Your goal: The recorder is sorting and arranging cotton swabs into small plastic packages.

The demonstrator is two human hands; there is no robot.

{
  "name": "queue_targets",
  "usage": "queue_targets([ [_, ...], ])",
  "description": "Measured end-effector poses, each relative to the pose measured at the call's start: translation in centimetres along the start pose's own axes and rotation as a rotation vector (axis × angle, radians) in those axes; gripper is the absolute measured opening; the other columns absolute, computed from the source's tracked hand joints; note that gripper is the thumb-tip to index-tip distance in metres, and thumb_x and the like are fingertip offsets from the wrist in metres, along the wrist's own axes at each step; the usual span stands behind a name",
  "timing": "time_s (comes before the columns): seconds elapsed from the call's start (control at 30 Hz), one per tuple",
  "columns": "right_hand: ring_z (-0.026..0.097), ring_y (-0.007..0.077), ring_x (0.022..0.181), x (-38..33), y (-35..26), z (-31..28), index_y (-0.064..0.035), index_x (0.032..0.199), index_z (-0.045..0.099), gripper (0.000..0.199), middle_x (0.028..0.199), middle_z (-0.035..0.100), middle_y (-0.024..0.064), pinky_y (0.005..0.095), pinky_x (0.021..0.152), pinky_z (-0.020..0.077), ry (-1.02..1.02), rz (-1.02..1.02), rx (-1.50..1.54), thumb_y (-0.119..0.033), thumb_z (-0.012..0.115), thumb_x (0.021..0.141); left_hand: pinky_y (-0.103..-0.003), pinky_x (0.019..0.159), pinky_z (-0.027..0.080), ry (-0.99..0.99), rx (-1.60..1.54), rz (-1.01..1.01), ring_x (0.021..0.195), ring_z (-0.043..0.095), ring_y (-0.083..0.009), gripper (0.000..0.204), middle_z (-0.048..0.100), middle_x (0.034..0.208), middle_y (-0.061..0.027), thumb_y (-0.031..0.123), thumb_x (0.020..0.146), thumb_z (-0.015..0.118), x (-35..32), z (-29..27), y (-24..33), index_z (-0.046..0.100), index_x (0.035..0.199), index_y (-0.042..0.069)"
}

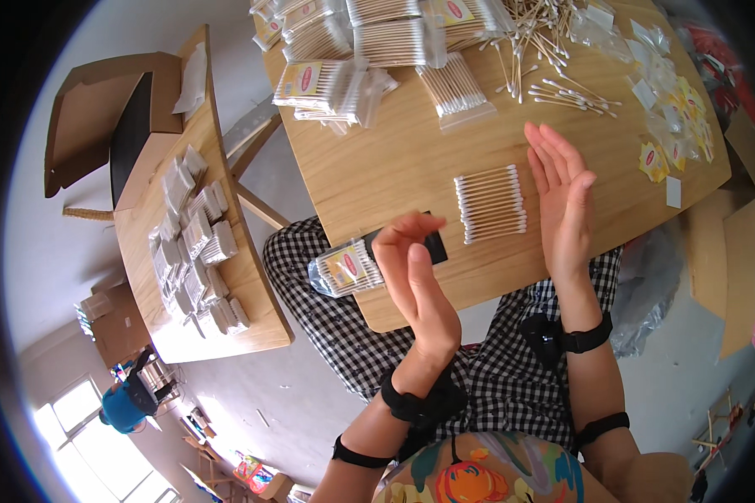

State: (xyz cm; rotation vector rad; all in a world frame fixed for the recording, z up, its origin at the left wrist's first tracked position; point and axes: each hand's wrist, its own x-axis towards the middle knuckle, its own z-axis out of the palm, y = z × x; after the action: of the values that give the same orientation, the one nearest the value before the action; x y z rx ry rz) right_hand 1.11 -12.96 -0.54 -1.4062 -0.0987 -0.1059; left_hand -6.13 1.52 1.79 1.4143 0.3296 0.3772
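A neat row of cotton swabs (pixel 490 204) lies side by side on the wooden table (pixel 377 172) between my hands. My right hand (pixel 564 205) is raised just right of the row, fingers stretched out, holding nothing. Left of the row and nearer to me, my left hand (pixel 417 281) hovers with its fingers loosely bent and apart, also holding nothing. Beside it, at the table's near left edge, sits a clear bag of cotton swabs (pixel 344 268) with a yellow label. Partly behind my left hand shows a flat black object (pixel 434 248), whose kind I cannot make out.
Filled swab bags (pixel 331 88) are stacked at the far left, and loose swabs (pixel 524 50) are heaped at the back. Yellow labels (pixel 675 151) and clear empty bags (pixel 653 67) lie on the right. A second table (pixel 256 318) holds many packs; a person (pixel 126 407) is far off.
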Motion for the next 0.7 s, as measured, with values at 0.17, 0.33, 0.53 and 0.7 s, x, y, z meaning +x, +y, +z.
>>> queue_targets([
  [0.17, 0.036, 0.0291, 0.145, -0.4, 1.0, 0.9, 0.0016, 0.148, 0.038, 0.07, 0.152, 0.042, 0.0207, 0.0427, 0.122, 0.0246, -0.019, -0.02, 0.004, -0.055, 0.026, 0.108, -0.043, 0.126, 0.012, -0.104, -0.145, -0.032, 0.152, 0.022, -0.0311, 0.062, 0.029, 0.16, -0.0252, 0.038, 0.108, 0.037, 2.7, 1.9, -1.8, 0.026, 0.154, -0.002],
  [0.33, 0.037, 0.0293, 0.144, -0.7, 0.5, 1.7, 0.0017, 0.148, 0.039, 0.07, 0.152, 0.043, 0.0187, 0.0426, 0.121, 0.0252, -0.019, 0.01, 0.002, -0.054, 0.028, 0.108, -0.043, 0.126, 0.005, -0.167, -0.234, 0.049, 0.154, 0.015, -0.0305, 0.064, 0.022, 0.164, -0.0215, 0.041, 0.108, 0.036, 2.3, 3.2, -3.1, 0.021, 0.157, 0.003],
  [0.53, 0.038, 0.0297, 0.143, -0.1, 0.8, 1.2, 0.0027, 0.147, 0.039, 0.07, 0.151, 0.043, 0.0195, 0.0419, 0.12, 0.0259, -0.02, -0.03, -0.014, -0.055, 0.028, 0.107, -0.043, 0.127, 0.006, -0.121, -0.227, -0.027, 0.154, 0.015, -0.0289, 0.069, 0.024, 0.165, -0.0172, 0.048, 0.107, 0.035, 3.4, 3.3, -2.0, 0.02, 0.158, 0.003],
  [0.7, 0.039, 0.0301, 0.143, -0.7, 1.0, 1.9, 0.0038, 0.146, 0.04, 0.071, 0.149, 0.044, 0.0202, 0.0416, 0.121, 0.0259, -0.071, -0.012, -0.011, -0.054, 0.029, 0.107, -0.042, 0.126, 0.006, -0.227, -0.217, 0.016, 0.154, 0.015, -0.0291, 0.07, 0.023, 0.164, -0.02, 0.048, 0.107, 0.035, 2.9, 3.1, -2.2, 0.02, 0.158, 0.003],
])
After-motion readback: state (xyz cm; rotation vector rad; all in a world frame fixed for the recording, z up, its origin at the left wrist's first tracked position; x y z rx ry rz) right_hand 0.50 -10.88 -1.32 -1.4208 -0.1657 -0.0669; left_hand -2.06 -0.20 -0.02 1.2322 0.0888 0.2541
